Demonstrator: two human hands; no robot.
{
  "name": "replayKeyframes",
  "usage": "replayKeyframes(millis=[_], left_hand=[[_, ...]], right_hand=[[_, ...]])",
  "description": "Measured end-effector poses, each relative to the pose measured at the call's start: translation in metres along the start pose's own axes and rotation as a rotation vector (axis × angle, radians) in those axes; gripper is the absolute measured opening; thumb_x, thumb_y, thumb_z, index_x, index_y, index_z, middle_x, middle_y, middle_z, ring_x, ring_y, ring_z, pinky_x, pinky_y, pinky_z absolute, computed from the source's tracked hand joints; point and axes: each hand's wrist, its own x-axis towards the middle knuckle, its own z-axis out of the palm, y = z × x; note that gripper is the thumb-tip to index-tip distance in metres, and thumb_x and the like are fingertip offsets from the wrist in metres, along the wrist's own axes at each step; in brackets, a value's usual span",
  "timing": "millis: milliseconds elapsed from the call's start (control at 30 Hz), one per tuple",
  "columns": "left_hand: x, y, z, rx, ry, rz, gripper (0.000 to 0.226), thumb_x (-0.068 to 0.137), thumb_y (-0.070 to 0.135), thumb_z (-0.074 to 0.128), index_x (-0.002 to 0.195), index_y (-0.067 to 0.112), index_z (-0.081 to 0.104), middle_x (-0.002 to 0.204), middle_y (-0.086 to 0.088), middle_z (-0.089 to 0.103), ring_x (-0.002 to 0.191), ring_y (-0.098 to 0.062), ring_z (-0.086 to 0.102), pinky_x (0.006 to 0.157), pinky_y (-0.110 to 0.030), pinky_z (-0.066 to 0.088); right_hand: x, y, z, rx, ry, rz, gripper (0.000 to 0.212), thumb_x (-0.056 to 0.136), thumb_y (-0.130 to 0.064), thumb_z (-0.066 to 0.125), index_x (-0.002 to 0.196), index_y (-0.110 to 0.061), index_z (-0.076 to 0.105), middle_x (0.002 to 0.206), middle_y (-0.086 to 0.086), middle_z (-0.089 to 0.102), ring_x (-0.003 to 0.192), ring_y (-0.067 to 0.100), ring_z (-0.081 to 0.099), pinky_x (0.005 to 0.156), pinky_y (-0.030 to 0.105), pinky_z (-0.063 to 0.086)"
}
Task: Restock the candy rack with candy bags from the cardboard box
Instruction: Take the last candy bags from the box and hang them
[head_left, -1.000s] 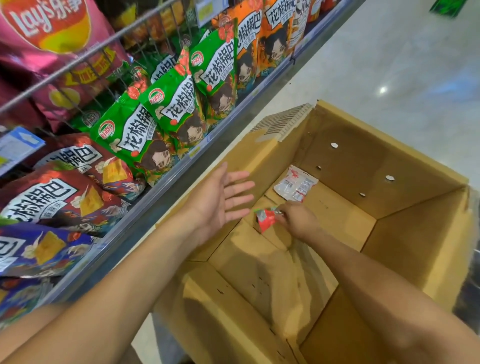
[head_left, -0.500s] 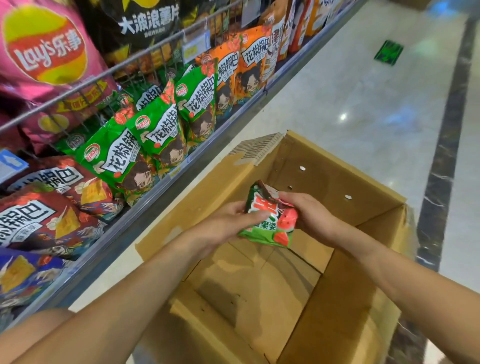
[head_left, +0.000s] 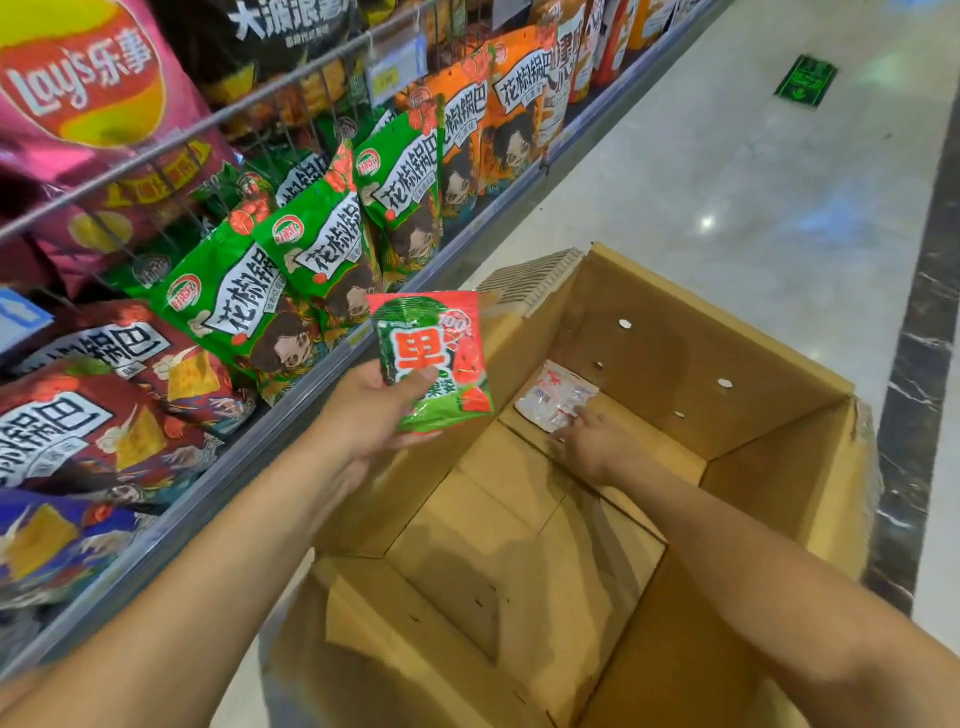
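Judged near done: grips in left hand (head_left: 374, 410) a green-and-red candy bag (head_left: 436, 358) above the cardboard box (head_left: 675, 358), not yet on the candy rack (head_left: 223, 467) left of it; touches with straight-fingered right hand (head_left: 597, 441) a white packet (head_left: 556, 400), seemingly the last, inside.

**One head cam, tilted down over the box**

Just the one view here, so there's no second camera to overlap with. It's worn on the person's head, aimed forward and down, wide-angle enough that the edges bend. Pretty close in: both forearms enter from the bottom edge. The left hand (head_left: 374, 410) gripping the candy bag (head_left: 436, 358) lands about mid-frame. The cardboard box (head_left: 701, 338) opens below and right of that grip, the snack rack (head_left: 223, 467) runs along its left, and the tiled floor (head_left: 727, 182) is beyond it.
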Motion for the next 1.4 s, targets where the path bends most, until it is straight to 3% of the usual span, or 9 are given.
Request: replayKeyframes(millis=[133, 267, 433, 600, 733, 900, 1067, 1267, 1400], left_hand=[[0.000, -0.003, -0.013, -0.054, 0.026, 0.003, 0.003, 0.098, 0.016, 0.070, 0.101, 0.016, 0.070, 0.098, -0.003, 0.082, 0.083, -0.017, 0.080, 0.068, -0.036, 0.066], [-0.002, -0.004, -0.018, -0.072, 0.019, -0.001, 0.005, 0.098, 0.016, 0.070, 0.103, 0.017, 0.071, 0.101, -0.003, 0.082, 0.086, -0.017, 0.080, 0.065, -0.034, 0.065], [0.000, -0.002, -0.019, -0.091, 0.026, -0.005, 0.008, 0.098, 0.017, 0.071, 0.105, 0.016, 0.071, 0.101, -0.004, 0.082, 0.088, -0.020, 0.080, 0.067, -0.036, 0.066], [0.004, 0.002, -0.014, -0.078, 0.025, -0.018, 0.008, 0.098, 0.016, 0.071, 0.106, 0.016, 0.072, 0.100, -0.005, 0.082, 0.085, -0.020, 0.080, 0.069, -0.037, 0.066], [-0.003, 0.012, -0.009, -0.043, 0.023, -0.008, 0.007, 0.098, 0.016, 0.071, 0.105, 0.017, 0.073, 0.098, -0.004, 0.082, 0.088, -0.022, 0.079, 0.074, -0.039, 0.066], [-0.042, 0.029, -0.005, -0.009, 0.022, -0.065, 0.010, 0.099, 0.018, 0.069, 0.109, 0.018, 0.072, 0.102, -0.004, 0.082, 0.091, -0.021, 0.078, 0.076, -0.035, 0.065], [-0.115, 0.054, -0.001, 0.073, 0.020, -0.126, 0.020, 0.100, 0.023, 0.069, 0.120, 0.021, 0.070, 0.112, -0.003, 0.080, 0.104, -0.024, 0.077, 0.083, -0.038, 0.064], [-0.217, 0.158, 0.013, 0.113, 0.004, -0.159, 0.012, 0.099, 0.024, 0.070, 0.111, 0.025, 0.072, 0.111, -0.005, 0.080, 0.098, -0.022, 0.078, 0.083, -0.043, 0.065], [-0.282, 0.246, 0.028, 0.086, 0.033, -0.136, 0.009, 0.100, 0.022, 0.070, 0.106, 0.027, 0.071, 0.108, -0.001, 0.080, 0.093, -0.018, 0.078, 0.085, -0.042, 0.064]], right_hand=[[-0.005, -0.025, 0.014, -0.106, -0.065, 0.044, 0.042, 0.102, -0.039, 0.043, 0.143, -0.034, 0.052, 0.169, 0.008, 0.011, 0.151, 0.039, 0.018, 0.120, 0.060, 0.023], [-0.007, -0.031, 0.016, -0.162, -0.068, 0.106, 0.055, 0.101, -0.021, 0.042, 0.155, -0.012, 0.036, 0.169, 0.009, 0.014, 0.154, 0.035, 0.013, 0.124, 0.060, 0.015], [-0.010, -0.022, 0.004, -0.097, 0.115, 0.054, 0.057, 0.100, -0.029, 0.042, 0.154, -0.011, 0.036, 0.162, 0.009, 0.031, 0.151, 0.028, 0.024, 0.125, 0.053, 0.017], [-0.032, -0.009, -0.041, 0.252, 0.440, -0.040, 0.037, 0.095, -0.034, 0.065, 0.131, -0.024, 0.062, 0.125, -0.003, 0.058, 0.117, 0.017, 0.053, 0.099, 0.035, 0.048], [-0.071, -0.014, -0.073, 0.666, 0.580, -0.050, 0.021, 0.088, -0.022, 0.078, 0.104, -0.026, 0.064, 0.109, -0.005, 0.058, 0.100, 0.011, 0.058, 0.082, 0.024, 0.050], [-0.133, -0.023, -0.109, 0.894, 0.547, -0.035, 0.020, 0.094, -0.015, 0.071, 0.109, -0.027, 0.063, 0.119, -0.005, 0.059, 0.109, 0.013, 0.061, 0.086, 0.034, 0.061], [-0.215, -0.045, -0.168, 0.990, 0.526, -0.044, 0.022, 0.097, -0.016, 0.067, 0.111, -0.031, 0.060, 0.120, -0.007, 0.059, 0.108, 0.010, 0.064, 0.075, 0.024, 0.061], [-0.343, -0.076, -0.291, 1.078, 0.482, -0.044, 0.024, 0.097, -0.008, 0.066, 0.113, -0.026, 0.063, 0.116, -0.010, 0.064, 0.101, 0.002, 0.065, 0.069, 0.015, 0.056], [-0.422, -0.090, -0.379, 1.176, 0.435, -0.084, 0.024, 0.095, -0.006, 0.069, 0.109, -0.026, 0.067, 0.116, -0.004, 0.070, 0.098, 0.007, 0.070, 0.073, 0.027, 0.062]])
